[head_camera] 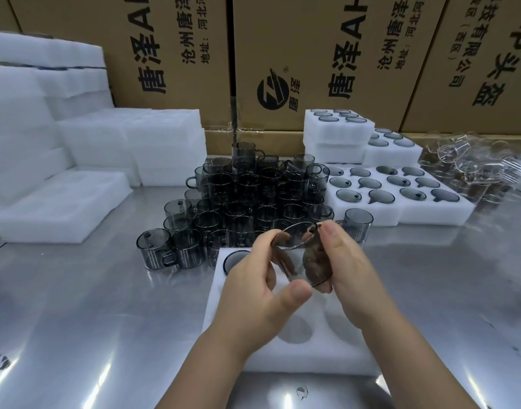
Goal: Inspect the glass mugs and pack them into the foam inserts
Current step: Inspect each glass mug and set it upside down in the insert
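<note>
left grip and right grip clamp a tilted, smoky-grey transparent mug.

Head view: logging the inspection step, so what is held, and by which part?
A smoky glass mug: left hand pinches it between rim and base, right hand grips its side wall.

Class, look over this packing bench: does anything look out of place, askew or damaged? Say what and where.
The clear glass mugs at the far right lie tumbled on their sides in a loose heap, unlike the grey mugs stacked upright mid-table. A lone grey mug stands apart, right of that stack. No breakage is visible.
</note>
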